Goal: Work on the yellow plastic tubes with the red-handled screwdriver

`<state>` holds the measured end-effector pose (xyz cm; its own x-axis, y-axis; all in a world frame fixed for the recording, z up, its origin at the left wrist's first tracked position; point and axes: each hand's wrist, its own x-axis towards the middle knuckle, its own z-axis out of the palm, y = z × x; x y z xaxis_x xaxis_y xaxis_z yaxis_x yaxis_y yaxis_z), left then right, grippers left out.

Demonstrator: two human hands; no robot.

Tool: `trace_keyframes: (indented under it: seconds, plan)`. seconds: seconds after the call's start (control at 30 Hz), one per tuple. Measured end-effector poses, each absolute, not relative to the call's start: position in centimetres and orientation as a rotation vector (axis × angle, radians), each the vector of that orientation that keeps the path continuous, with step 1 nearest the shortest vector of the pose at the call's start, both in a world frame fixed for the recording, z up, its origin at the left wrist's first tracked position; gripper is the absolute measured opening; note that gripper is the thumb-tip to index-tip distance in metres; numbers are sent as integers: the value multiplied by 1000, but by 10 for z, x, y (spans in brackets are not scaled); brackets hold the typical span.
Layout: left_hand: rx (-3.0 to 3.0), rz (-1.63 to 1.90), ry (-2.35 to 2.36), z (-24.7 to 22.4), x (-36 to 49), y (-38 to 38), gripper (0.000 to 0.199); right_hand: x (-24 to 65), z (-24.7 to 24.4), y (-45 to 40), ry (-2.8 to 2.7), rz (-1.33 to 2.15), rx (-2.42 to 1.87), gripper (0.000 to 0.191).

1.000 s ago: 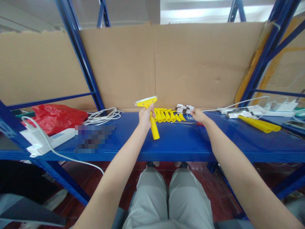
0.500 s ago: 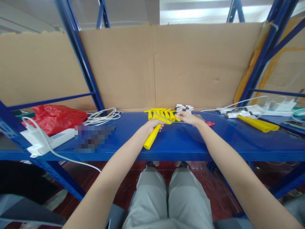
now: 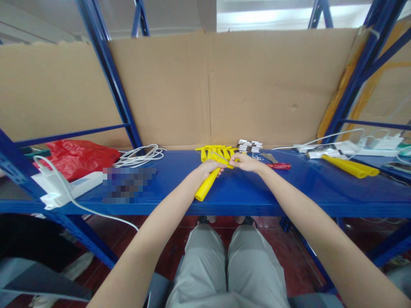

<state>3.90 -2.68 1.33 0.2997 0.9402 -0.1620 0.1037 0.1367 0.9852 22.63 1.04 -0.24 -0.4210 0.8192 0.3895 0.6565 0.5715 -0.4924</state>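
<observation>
My left hand (image 3: 210, 167) is closed around a yellow T-shaped plastic tool (image 3: 205, 187), whose hollow tubular handle slants toward the front edge of the table. A thin grey strip shows along the tool's head. My right hand (image 3: 244, 162) is pinched at the right end of that head, on a small yellow piece (image 3: 238, 160) partly hidden by the fingers. Several similar yellow T-shaped tools (image 3: 203, 153) lie in a row just behind my hands. A red-handled screwdriver (image 3: 282, 166) lies right of my right hand.
White-and-brown small pieces (image 3: 250, 146) are stacked behind my right hand, near a flat grey metal piece (image 3: 269, 158). Two yellow tubes (image 3: 348, 166) lie at the right. Left are a red plastic bag (image 3: 80, 155), white cable (image 3: 141, 156) and power strip (image 3: 75, 188). Cardboard (image 3: 257, 90) stands behind.
My right hand has moved left, bringing its small yellow piece to the end of the tool's head. The screwdriver's handle shows more fully. My left hand keeps its hold.
</observation>
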Motion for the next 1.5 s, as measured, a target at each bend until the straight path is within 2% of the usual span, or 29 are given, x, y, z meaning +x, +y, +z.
trace_keyframes:
  seconds: [0.4, 0.53, 0.77, 0.93, 1.07, 1.23, 1.5]
  plan:
    - [1313, 839, 1084, 14, 41, -30, 22, 221, 0, 5, -2178, 387, -1128, 13]
    - [1282, 869, 1075, 12, 41, -28, 20, 219, -4, 7, -2049, 519, -1136, 11]
    - [1269, 871, 1033, 13, 41, -27, 20, 219, -6, -1, -1839, 1004, -1168, 28]
    - [1279, 865, 1027, 13, 41, -26, 21, 218, -1, -9, -1855, 1047, -1184, 17]
    - [1294, 897, 992, 11, 40, -25, 18, 219, 2, -11, -1854, 1041, -1194, 20]
    - [1301, 882, 1023, 12, 40, -26, 17, 230, 10, -9, -1863, 839, -1237, 21]
    - [1289, 896, 1057, 14, 39, -25, 23, 286, 35, 0, -2015, -49, -1803, 19]
